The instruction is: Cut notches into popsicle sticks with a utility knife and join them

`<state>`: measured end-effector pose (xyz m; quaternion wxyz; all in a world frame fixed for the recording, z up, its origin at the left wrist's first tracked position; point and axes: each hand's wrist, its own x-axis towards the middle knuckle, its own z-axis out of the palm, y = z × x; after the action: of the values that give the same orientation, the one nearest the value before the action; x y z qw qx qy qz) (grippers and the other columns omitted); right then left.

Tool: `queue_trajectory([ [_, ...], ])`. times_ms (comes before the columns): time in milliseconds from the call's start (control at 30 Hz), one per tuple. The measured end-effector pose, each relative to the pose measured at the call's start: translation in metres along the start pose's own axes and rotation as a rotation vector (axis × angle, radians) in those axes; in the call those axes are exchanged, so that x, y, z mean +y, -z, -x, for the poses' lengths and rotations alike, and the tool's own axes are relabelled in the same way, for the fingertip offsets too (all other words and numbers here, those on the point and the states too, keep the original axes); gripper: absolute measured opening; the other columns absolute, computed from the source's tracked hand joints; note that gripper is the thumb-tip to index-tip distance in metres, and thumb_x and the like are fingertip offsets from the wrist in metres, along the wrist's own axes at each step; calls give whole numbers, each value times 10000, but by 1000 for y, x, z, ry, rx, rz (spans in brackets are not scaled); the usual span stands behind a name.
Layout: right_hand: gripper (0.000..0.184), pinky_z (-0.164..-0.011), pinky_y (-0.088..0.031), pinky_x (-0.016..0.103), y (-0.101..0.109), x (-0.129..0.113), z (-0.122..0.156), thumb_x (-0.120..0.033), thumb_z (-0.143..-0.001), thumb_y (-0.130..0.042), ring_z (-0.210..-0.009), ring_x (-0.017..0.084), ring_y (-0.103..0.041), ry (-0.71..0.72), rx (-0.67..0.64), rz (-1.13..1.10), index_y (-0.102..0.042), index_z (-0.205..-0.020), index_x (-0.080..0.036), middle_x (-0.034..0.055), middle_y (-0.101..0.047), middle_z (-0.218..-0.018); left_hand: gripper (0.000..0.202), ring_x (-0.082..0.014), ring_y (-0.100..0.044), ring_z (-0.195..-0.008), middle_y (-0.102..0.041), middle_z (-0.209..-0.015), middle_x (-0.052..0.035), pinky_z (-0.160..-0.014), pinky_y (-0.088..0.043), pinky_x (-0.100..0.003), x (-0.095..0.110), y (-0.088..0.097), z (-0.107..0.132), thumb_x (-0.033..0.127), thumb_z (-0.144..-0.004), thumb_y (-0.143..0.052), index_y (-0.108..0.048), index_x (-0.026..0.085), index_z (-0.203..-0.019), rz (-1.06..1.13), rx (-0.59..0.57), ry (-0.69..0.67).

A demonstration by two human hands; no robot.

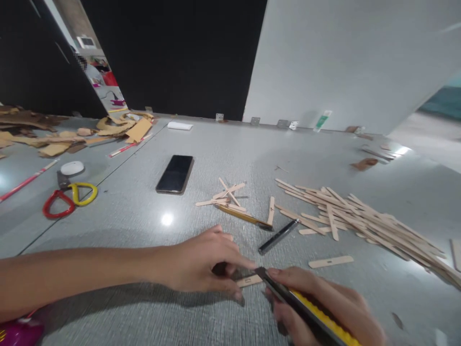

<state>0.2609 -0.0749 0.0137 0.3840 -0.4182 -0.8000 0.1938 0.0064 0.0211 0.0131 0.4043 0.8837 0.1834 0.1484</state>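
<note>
My right hand [324, 302] is wrapped round a yellow and black utility knife [306, 307]. The knife's front end meets a small wooden craft stick [250, 281] flat on the table. A little rectangle is marked on that stick. My left hand [207, 262] holds the stick's left part down, its index finger reaching to the knife's tip and its thumb on the near side. Just beyond both hands lies a black pen [279, 236]. Another craft stick [331, 262] with a small dark slot rests to the right. The blade itself is hard to make out.
A big heap of craft sticks [360, 218] spreads at the right, with a smaller pile [230, 194] mid-table beside a yellow tool [243, 215]. A phone [175, 174], red-and-yellow-handled scissors [70, 197] and cardboard scraps [122, 127] are at the left. Upright panels [173, 57] stand behind.
</note>
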Motion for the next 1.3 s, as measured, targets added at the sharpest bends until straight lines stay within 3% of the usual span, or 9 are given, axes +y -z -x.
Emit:
queue_trajectory([
  [100, 123, -451, -492, 221, -1, 0, -4, -218, -931, -699, -439, 129, -639, -84, 44, 48, -664, -1025, -289, -49, -700, -643, 424, -158, -594, -783, -667, -817, 31, -941, -383, -362, 2, 4, 1, 536, -985, -726, -697, 255, -1301, 33, 12, 52],
  [200, 81, -455, -482, 227, -1, -5, -12, -204, -933, -656, -446, 135, -638, -139, 38, 77, -661, -880, -264, -42, -691, -599, 356, -208, -627, -946, -686, -984, -38, -985, -425, -383, 5, 13, 0, 441, -1009, -688, -706, 241, -1303, 36, -37, -2],
  [300, 116, -460, -481, 229, 2, -9, -18, -224, -958, -607, -502, 149, -666, -198, 20, 53, -682, -876, -257, -17, -716, -635, 424, -281, -586, -1170, -628, -1245, -99, -1055, -441, -422, 8, 20, 0, 349, -974, -701, -685, 280, -1392, -38, -90, -68],
  [433, 198, -477, -498, 231, 8, -9, -20, -276, -978, -594, -512, 149, -633, -202, -38, 58, -643, -787, -252, -21, -654, -622, 404, -286, -585, -1167, -605, -1263, -101, -1102, -423, -448, 10, 18, 1, 282, -931, -711, -715, 276, -1335, -123, -96, -101],
  [567, 157, -532, -539, 245, 12, -7, -20, -299, -912, -711, -540, 155, -656, -176, -109, 80, -641, -780, -252, -24, -694, -665, 394, -301, -580, -1151, -623, -1246, -111, -1082, -433, -444, 6, 12, 0, 400, -907, -792, -716, 229, -1253, -108, -58, -98],
  [667, 84, -567, -549, 244, 12, -7, -23, -284, -960, -649, -597, 162, -686, -236, -154, 27, -691, -891, -259, -16, -714, -710, 464, -309, -576, -1140, -644, -1224, -113, -1079, -426, -462, 4, 12, 0, 492, -925, -771, -675, 215, -1284, -60, -19, -85],
  [800, 248, -495, -492, 220, 10, -10, -23, -419, -1037, -591, -528, 143, -632, -428, -246, -138, -650, -867, -249, -26, -661, -623, 451, -286, -560, -1216, -609, -1307, -123, -1127, -407, -449, 5, 15, 1, 406, -1050, -582, -595, 251, -1473, -83, -57, -99],
  [967, 454, -478, -465, 230, 7, -21, -16, -608, -1038, -565, -428, 114, -566, -606, -194, -300, -592, -776, -238, -25, -645, -560, 453, -306, -551, -1258, -549, -1371, -130, -1121, -417, -474, 4, 14, 1, 323, -958, -616, -695, 272, -1401, -253, -103, -215],
  [1300, 340, -443, -438, 225, 0, -18, -9, -488, -1069, -546, -403, 104, -587, -450, -176, -237, -614, -835, -251, -26, -673, -609, 455, -286, -562, -1223, -571, -1369, -114, -1132, -425, -449, 2, 11, 3, 236, -881, -635, -709, 260, -1329, -282, -62, -235],
])
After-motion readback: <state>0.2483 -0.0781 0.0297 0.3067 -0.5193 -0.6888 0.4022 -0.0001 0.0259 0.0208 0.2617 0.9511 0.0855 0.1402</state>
